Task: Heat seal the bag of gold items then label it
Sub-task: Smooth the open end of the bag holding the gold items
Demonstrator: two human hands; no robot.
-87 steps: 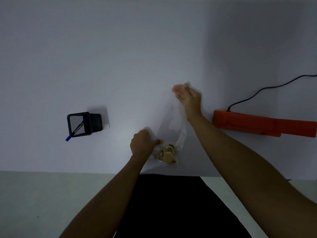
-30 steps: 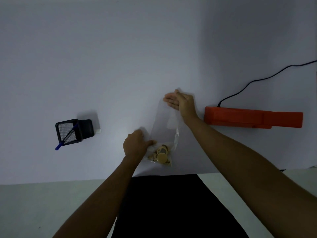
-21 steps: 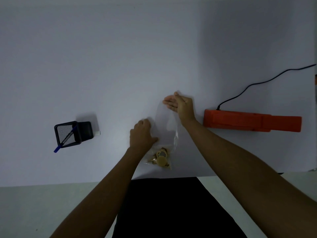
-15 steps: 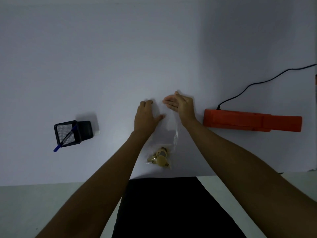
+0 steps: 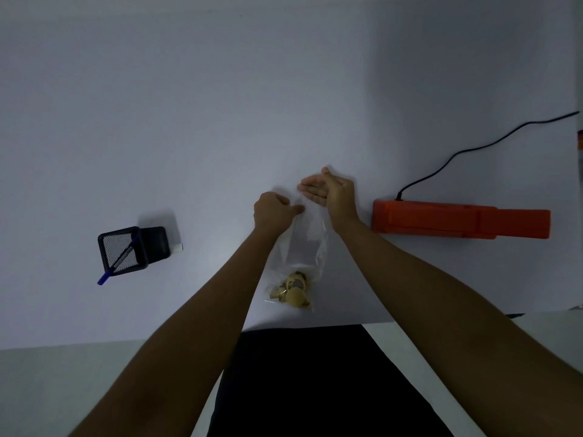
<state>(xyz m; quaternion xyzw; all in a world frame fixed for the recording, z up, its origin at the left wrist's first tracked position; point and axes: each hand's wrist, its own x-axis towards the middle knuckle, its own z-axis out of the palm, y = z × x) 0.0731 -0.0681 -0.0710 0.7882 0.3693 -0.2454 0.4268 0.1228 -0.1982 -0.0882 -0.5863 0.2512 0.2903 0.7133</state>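
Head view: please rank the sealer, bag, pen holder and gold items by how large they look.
1. The sealer and the bag are too close to rank. The sealer is longer, the bag is broader, and its clear edges are faint.
2. The pen holder.
3. The gold items.

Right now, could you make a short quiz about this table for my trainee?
1. True or false: the gold items lie at the end of the bag nearest the person.
2. The sealer lies: A) left of the bag, B) right of the bag, C) on top of the bag.
3. Fill in: the pen stands in the black mesh ____.
Key: 1 true; 2 B; 3 holder.
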